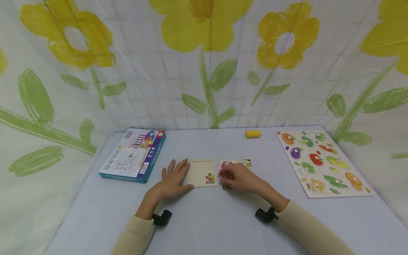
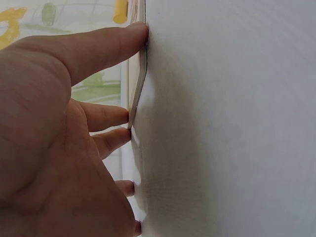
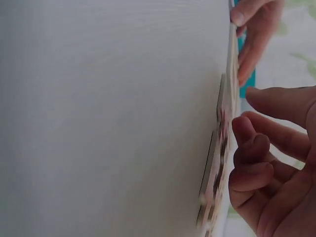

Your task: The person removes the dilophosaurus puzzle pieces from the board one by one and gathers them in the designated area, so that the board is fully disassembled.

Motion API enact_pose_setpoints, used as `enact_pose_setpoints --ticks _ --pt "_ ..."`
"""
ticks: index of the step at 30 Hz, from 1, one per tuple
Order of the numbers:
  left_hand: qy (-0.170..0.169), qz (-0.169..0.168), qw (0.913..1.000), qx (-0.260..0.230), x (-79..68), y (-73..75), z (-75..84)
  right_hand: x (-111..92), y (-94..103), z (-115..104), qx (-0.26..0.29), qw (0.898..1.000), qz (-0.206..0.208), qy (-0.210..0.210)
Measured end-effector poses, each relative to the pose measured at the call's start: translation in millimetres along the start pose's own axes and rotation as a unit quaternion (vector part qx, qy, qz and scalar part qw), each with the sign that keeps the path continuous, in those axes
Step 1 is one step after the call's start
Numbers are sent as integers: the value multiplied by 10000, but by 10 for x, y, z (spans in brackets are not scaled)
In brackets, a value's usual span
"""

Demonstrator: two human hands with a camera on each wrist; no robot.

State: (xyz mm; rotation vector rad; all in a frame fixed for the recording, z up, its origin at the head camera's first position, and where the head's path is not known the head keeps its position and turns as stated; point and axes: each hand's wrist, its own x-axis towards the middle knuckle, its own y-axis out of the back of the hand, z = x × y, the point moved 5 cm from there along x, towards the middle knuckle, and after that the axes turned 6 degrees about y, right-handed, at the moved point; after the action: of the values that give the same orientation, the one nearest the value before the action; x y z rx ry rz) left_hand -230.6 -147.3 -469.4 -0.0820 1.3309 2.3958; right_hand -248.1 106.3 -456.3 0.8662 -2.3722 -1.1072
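Observation:
My left hand (image 1: 173, 181) has its fingers spread along the left side of a shallow wooden puzzle tray (image 1: 197, 171). In the left wrist view, the thumb and fingertips touch the tray's edge (image 2: 140, 74). A colourful jigsaw piece (image 1: 210, 178) lies inside the tray at its lower right corner. Just right of the tray, my right hand (image 1: 241, 178) hovers over several loose jigsaw pieces (image 1: 247, 163), partly hiding them. The right wrist view shows its thumb apart from the bent fingers (image 3: 249, 177), with nothing visible between them.
A flat box (image 1: 127, 156) lies on the left of the white table (image 1: 197, 223). A yellow cylinder (image 1: 253, 134) rests near the back edge. On the right is a vegetable peg puzzle board (image 1: 325, 164). A flower-printed curtain (image 1: 137, 71) hangs behind the table.

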Motion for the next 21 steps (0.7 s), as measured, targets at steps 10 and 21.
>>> enact_pose_setpoints --ticks 10,21 --pt "80 -10 9999 122 12 -37 -7 307 -136 -94 -12 9983 -579 -102" --pt "123 -85 9997 171 -4 -14 6 369 -114 -78 371 9976 -567 -152"
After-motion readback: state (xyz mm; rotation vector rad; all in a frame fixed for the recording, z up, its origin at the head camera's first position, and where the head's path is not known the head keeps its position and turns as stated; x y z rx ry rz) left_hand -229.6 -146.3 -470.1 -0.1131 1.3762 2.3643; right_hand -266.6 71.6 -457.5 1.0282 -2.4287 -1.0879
